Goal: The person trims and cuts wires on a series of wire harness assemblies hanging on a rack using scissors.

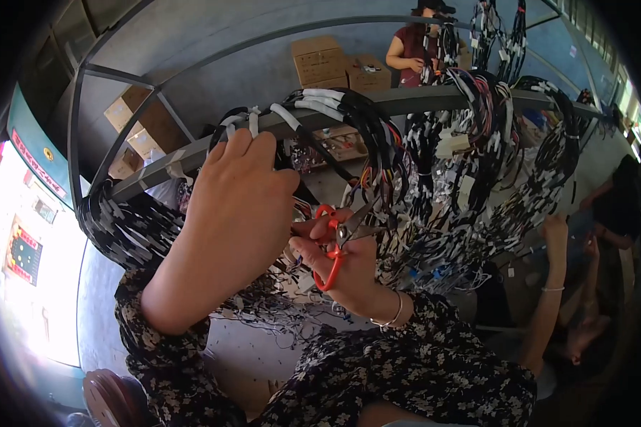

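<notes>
Dense cable bundles [424, 153] below the grey bar [417, 102], freer room above

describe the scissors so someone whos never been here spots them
Find the long grey metal bar crossing the scene, then drop to the right hand below its middle. That hand holds the scissors, whose bright orange-red loop handles stand out against the black wire bundles.

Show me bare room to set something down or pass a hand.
Bare: gray beam between white-wrapped bundle and multicolored wires; pale surface between patterned sleeves. Crowded: around the left hand and the right hand holding red-handled scissors.
</notes>
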Motion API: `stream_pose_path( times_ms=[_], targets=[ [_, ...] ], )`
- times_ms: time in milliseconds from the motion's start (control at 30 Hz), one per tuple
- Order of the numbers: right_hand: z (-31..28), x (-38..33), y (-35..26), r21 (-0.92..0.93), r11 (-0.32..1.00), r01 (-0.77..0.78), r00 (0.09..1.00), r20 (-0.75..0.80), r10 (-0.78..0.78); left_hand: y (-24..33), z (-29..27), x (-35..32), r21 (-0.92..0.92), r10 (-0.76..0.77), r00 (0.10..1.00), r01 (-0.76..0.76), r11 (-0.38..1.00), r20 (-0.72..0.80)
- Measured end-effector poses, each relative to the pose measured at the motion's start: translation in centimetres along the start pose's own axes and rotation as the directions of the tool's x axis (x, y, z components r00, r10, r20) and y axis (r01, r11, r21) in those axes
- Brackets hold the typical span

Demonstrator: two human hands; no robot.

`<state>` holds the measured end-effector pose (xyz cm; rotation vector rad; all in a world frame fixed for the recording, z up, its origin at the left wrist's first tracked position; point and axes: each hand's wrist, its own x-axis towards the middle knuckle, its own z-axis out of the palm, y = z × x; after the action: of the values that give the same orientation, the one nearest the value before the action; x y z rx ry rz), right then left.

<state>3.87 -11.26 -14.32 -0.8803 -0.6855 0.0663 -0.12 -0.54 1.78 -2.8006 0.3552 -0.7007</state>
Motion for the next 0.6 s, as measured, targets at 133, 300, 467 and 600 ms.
stream_pose_path(
  times_ms=[133, 300, 467, 600],
  targets=[
    [-0.4, -0.1, -0.1, 0.126, 0.992, 0.005, 0.999, -0.05, 0.002, -1.0, 1.3, -0.2, -0.289, -0.023, 1.0, 0.021, 0.957, -0.006],
    [-1.2, 0.0, 0.9, 0.169, 0.973, -0.156, 0.985, -0.052, 0.167, -0.5, 2.6, -4.8, -0.894, 0.08, 0.996, -0.076, 0.442, -0.045],
    [-0.9, -0.2, 0.1, 0.091, 0.995, -0.049, 0.996, -0.069, 0.055, 0.6, 1.4, -12.2, -0.948, 0.175, 0.97, 0.109, 0.299, 0.167],
    [1.3, -2.2, 2.5, -0.159, 0.97, 0.184, 0.983, 0.048, -0.179, 0.5, 2.7, -14.3, -0.486, -0.883, 0.469, 0.771, 0.411, -0.002]
  ],
)
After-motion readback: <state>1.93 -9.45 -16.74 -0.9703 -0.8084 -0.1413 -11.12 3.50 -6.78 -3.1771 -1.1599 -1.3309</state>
